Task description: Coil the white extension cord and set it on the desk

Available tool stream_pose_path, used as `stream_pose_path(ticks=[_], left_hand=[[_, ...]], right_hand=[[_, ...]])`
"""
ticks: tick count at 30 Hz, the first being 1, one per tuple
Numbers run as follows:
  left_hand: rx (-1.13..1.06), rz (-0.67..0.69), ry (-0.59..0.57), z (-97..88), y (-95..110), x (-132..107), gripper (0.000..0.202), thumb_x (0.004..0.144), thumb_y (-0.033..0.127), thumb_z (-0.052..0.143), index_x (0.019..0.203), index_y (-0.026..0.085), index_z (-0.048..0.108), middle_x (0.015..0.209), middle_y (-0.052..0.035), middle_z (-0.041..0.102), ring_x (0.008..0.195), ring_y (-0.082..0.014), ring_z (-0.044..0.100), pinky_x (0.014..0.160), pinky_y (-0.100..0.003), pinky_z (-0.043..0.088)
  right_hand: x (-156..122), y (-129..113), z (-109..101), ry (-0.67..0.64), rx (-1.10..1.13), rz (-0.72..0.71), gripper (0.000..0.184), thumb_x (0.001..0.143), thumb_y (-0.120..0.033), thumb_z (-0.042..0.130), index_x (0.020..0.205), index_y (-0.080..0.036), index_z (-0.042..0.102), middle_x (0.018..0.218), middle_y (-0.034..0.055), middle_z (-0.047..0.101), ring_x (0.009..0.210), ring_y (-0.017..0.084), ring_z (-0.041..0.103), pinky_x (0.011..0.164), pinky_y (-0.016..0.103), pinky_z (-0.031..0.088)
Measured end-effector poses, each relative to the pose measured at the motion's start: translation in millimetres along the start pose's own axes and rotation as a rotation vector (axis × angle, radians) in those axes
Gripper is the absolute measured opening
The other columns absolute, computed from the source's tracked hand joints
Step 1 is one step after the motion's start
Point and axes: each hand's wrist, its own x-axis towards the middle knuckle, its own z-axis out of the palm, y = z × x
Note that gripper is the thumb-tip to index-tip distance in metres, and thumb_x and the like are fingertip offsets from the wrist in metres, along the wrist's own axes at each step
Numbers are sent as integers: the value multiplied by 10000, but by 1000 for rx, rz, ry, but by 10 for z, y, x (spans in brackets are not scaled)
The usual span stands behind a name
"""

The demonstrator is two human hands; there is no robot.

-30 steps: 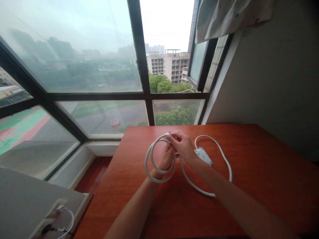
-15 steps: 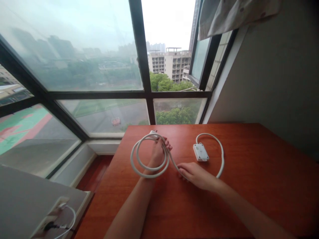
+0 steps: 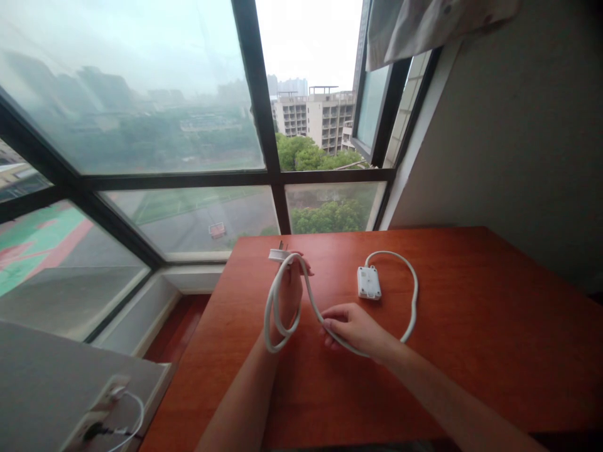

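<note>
A white extension cord (image 3: 415, 295) runs from a small white socket block (image 3: 369, 283), which lies on the table with screws showing on its upper face. Loops of the cord hang around my left hand (image 3: 290, 290), whose fingers are closed on it above the table. At the top of these loops the white plug (image 3: 279, 255) sticks out, its metal prongs pointing up. My right hand (image 3: 354, 328) pinches the stretch of cord between the coil and the block, thumb against fingers. Part of the left fingers is hidden behind the cord.
The reddish-brown wooden table (image 3: 471, 351) stands against dark-framed windows (image 3: 277, 182), one pane of which is open. A grey wall (image 3: 518, 157) rises on the right. At lower left, a wall outlet (image 3: 110, 392) has a white cable and a black plug in it.
My left hand has turned, so the cord loops now show narrower and the plug's prongs point upward. My right hand has shifted slightly left along with the view, still on the cord.
</note>
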Motion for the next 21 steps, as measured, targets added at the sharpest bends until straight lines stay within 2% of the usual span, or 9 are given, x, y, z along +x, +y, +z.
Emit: stream_pose_path(ticks=[5, 10, 16, 21], left_hand=[[2, -29, -78, -40, 87, -22, 204, 808, 374, 615, 910, 207, 558, 699, -18, 623, 648, -153, 607, 529, -236, 476], [-6, -38, -132, 63, 241, -105, 202, 842, 384, 580, 940, 208, 567, 698, -17, 622, 635, -144, 600, 535, -239, 477], [-8, -71, -54, 94, 273, -60, 164, 795, 354, 627, 883, 219, 600, 525, 32, 523, 467, -107, 506, 379, -196, 356], [16, 34, 19, 10, 245, 152, 189, 728, 319, 674, 845, 178, 625, 462, 68, 473, 367, -63, 401, 341, -186, 280]], right_hand=[[17, 44, -4, -8, 269, 81, 370, 669, -402, 760, 865, -116, 633, 733, 42, 661, 578, 108, 613, 573, 247, 493], [42, 25, 50, -44, 314, 127, 370, 679, -409, 765, 859, -110, 643, 742, 55, 663, 565, 97, 606, 546, 222, 494], [15, -18, 141, -40, 347, 113, 337, 690, -404, 756, 836, -121, 646, 745, 41, 655, 569, 74, 580, 544, 193, 474], [-25, 1, 276, -56, 402, 99, 367, 672, -450, 748, 811, -136, 620, 710, 9, 619, 547, 66, 541, 523, 196, 437]])
